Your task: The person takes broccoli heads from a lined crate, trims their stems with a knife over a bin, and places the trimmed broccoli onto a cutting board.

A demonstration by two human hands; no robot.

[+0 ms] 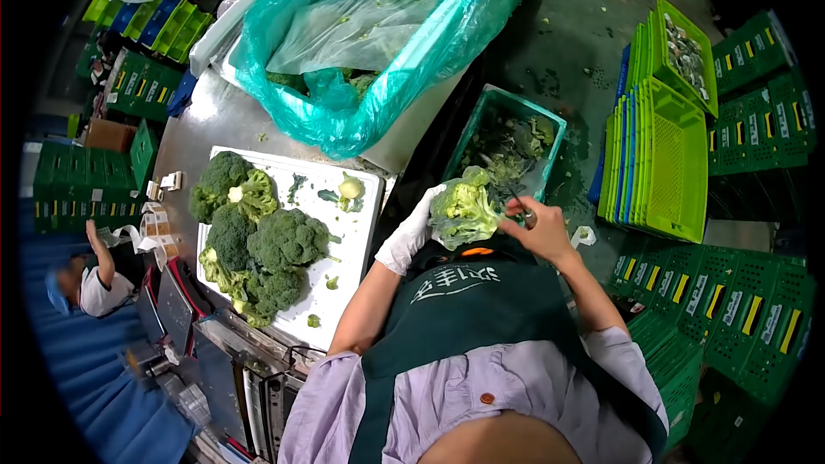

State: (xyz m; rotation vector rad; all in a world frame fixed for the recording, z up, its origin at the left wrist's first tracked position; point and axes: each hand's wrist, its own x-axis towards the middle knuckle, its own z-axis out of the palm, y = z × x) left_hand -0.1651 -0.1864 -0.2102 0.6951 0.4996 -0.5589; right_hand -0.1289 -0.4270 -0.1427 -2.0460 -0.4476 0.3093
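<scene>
My left hand [411,236], in a white glove, holds a broccoli head [464,213] with its pale cut side turned up. My bare right hand [541,230] is closed around a small dark-handled tool [527,218] beside the broccoli; whether it is a knife or scissors is unclear. To the left, several broccoli heads [288,239] lie bunched on a white cutting board [361,232]. A cut stem piece [350,187] and small green scraps lie on the same board. Beyond my hands stands a teal crate [559,133] with leafy trimmings inside.
A white foam box lined with a green plastic bag [331,120] stands on the metal table [185,142]. Lime-green crates [675,163] are stacked at right, near dark green crates [730,301]. Another person [99,288] is at far left. Scraps litter the floor.
</scene>
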